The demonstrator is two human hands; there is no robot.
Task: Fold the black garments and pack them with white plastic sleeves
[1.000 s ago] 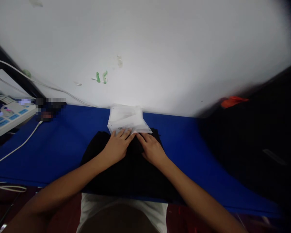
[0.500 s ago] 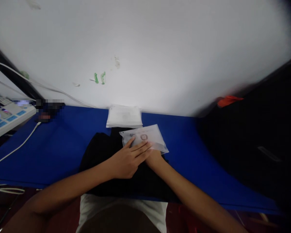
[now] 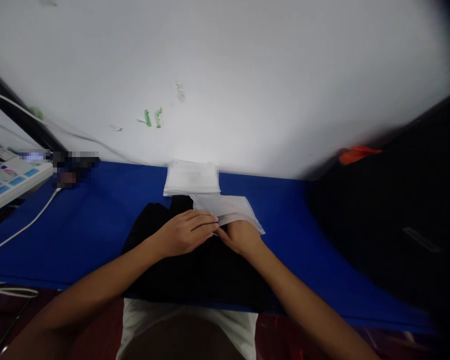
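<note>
A frosted zip bag [image 3: 228,203] lies in front of me on black cloth [image 3: 198,275]. My left hand [image 3: 189,232] is closed at the bag's near edge, fingers together, pinching its film. My right hand [image 3: 244,237] reaches in from the right. Its thumb points toward my left fingertips, and the near edge of the bag's upper layer arches over the hand. The other right fingers are hidden beneath the film. Just behind, a stack of similar frosted bags [image 3: 192,178] rests against the wall.
The blue tabletop [image 3: 285,210] meets a white wall [image 3: 247,90]. At the left stand a white power strip [image 3: 18,182] and a white cable [image 3: 30,220]. A large dark mass [image 3: 390,220] fills the right side, with an orange piece [image 3: 358,154] at its upper edge.
My left hand has moved left and up off the bag's printed face to its near edge. The right hand's back and thumb now show, and the bag's near edge has lifted into an arch.
</note>
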